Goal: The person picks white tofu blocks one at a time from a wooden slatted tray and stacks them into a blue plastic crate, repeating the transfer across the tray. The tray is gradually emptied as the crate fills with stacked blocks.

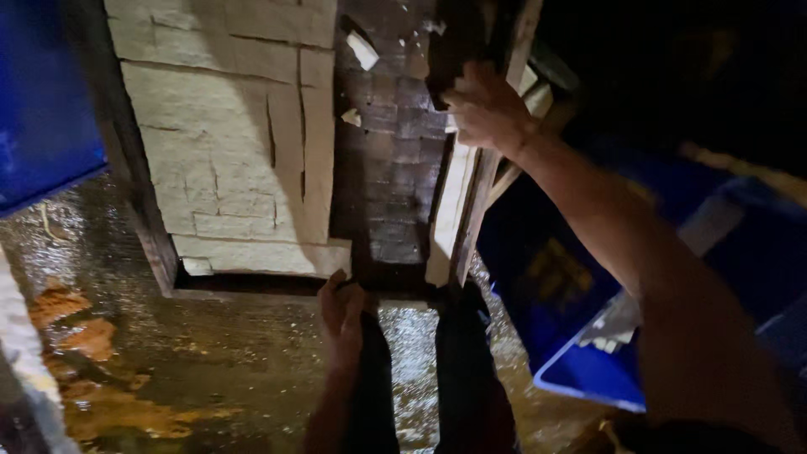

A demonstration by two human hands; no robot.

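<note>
A wooden frame [134, 176] lies on the wet floor. Its left part is filled with pale stone tiles [218, 143], and its middle strip shows dark bare backing [391, 160]. My right hand [483, 105] reaches to the frame's far right rail, with its fingers closed on a dark slab piece [445, 50]. My left hand [340, 307] rests with its fingertips on the frame's near edge, beside a pale tile strip [269, 256]. Whether it grips anything is unclear. Small pale fragments [363, 50] lie on the dark backing.
Blue plastic bins stand at the right [580, 336] and at the upper left [42, 101]. My dark-trousered legs [462, 370] stand at the frame's near edge. The floor [210, 353] is wet and shiny with orange-brown stains. The upper right is too dark to read.
</note>
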